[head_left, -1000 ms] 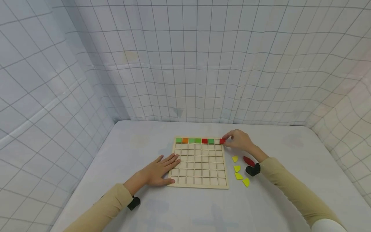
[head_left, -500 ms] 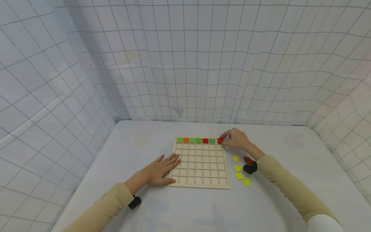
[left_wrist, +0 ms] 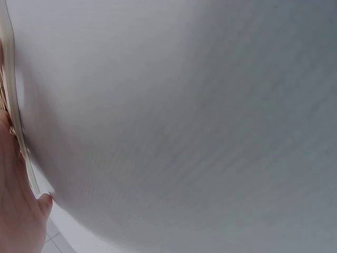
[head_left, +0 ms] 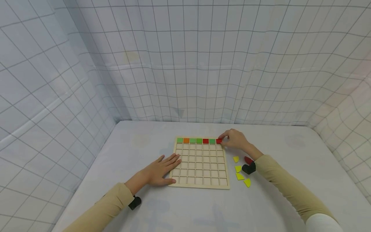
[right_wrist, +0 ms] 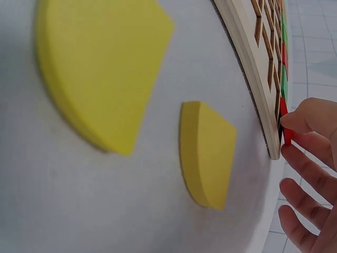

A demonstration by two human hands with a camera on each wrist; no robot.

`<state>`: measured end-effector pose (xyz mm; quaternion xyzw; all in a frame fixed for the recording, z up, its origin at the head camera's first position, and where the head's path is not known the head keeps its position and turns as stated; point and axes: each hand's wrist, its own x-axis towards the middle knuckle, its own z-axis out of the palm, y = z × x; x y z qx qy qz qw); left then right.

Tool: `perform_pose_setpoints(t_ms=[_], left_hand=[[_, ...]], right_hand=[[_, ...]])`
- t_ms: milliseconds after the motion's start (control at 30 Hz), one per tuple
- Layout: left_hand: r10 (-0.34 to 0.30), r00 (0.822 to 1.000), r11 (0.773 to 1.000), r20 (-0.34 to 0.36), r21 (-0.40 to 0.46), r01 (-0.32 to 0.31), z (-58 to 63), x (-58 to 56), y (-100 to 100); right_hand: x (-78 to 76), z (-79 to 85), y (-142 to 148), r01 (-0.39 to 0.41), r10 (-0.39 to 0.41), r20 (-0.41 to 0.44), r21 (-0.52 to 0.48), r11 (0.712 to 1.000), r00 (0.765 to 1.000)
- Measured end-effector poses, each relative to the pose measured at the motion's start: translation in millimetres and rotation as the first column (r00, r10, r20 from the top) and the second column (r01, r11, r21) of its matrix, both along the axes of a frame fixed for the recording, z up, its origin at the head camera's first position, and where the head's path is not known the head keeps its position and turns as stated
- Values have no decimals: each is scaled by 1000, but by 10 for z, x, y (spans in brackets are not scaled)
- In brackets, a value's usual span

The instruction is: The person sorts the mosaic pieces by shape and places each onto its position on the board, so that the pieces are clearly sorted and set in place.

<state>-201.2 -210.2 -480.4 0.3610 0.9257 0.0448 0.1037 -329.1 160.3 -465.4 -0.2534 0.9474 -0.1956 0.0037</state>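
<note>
A wooden grid board (head_left: 200, 186) lies flat on the table. Its far row carries square tiles: light green (head_left: 180, 140), orange (head_left: 186, 140), more greens and a dark red one (head_left: 205, 141). At that row's right end, my right hand (head_left: 236, 139) pinches a red square tile (head_left: 218, 141) by its right side. The right wrist view shows the red tile (right_wrist: 286, 126) between thumb and fingers, slightly tilted over the board's corner cell. My left hand (head_left: 159, 170) lies spread with straight fingers on the board's left edge.
Several yellow rounded-wedge pieces (head_left: 240, 176) lie on the table right of the board. A red piece (head_left: 248, 160) sits beside them, partly covered by the right wrist's black camera (head_left: 248, 168). Grid-patterned white cloth (head_left: 203, 80) hangs behind the table.
The right hand has moved slightly left with the red tile, from beyond the board's right edge to over the corner cell. The left hand stays in place.
</note>
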Motion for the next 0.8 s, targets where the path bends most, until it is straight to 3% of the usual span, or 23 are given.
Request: perform_pose_setpoints(t_ms=[800], left_hand=[[9,1000,1000,19,-15,-9,9,-8,5]], right_hand=[[-1,-30,-8,0,0,13,2,1000,1000]])
